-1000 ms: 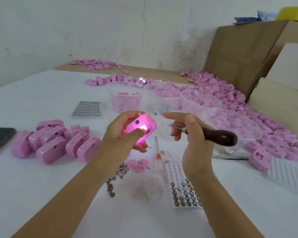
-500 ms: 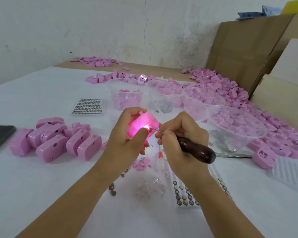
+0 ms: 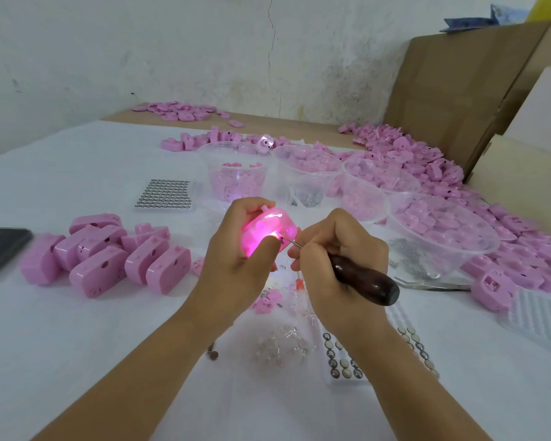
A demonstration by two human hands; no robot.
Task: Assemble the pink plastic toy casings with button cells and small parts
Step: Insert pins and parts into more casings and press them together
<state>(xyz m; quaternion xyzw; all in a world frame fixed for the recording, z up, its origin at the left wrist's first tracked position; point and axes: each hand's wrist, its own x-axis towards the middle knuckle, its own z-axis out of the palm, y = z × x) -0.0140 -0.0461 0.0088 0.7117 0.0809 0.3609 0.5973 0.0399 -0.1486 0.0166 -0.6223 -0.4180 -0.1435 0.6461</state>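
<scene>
- Glowing pink casing (image 3: 269, 230): my left hand (image 3: 236, 259) clasps it, long axis left-right.
- Wooden-handled awl (image 3: 361, 276): my right hand (image 3: 337, 259) holds it, tip pointing left into casing.

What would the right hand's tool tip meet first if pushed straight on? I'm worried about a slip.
Probably the lit pink casing itself: the screwdriver in the right hand points at it, close beside the left hand's thumb. Depth is unclear.
</scene>
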